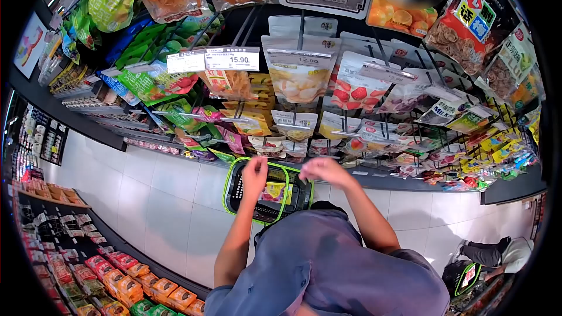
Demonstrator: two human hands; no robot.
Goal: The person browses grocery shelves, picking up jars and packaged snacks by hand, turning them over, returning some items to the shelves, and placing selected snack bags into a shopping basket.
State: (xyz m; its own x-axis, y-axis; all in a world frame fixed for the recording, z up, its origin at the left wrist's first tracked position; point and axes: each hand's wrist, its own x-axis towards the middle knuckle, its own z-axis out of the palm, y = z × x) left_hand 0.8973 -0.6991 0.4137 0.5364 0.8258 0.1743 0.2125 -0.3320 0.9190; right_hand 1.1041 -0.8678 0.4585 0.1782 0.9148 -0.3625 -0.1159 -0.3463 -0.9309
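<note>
My left hand (255, 174) is over the left part of a black shopping basket (235, 198) with a bright green rim. Its fingers are curled in, and I see nothing in them. To the right, my right hand (328, 171) hovers near the basket's right edge. Its fingers are bent and a little blurred, with a gap between them and no item showing. Inside the basket lies a yellow packet (275, 192), partly behind the green handle (287, 190). My knees and the basket's own sides cover some of the inside.
A snack rack of hanging pouches (297, 76) spans the front, with price tags (232, 59) on its hooks. Pale floor tiles (158, 199) stretch left. Packets (123, 263) fill a lower-left shelf. At right, another person (518, 256) is beside a second basket (462, 278).
</note>
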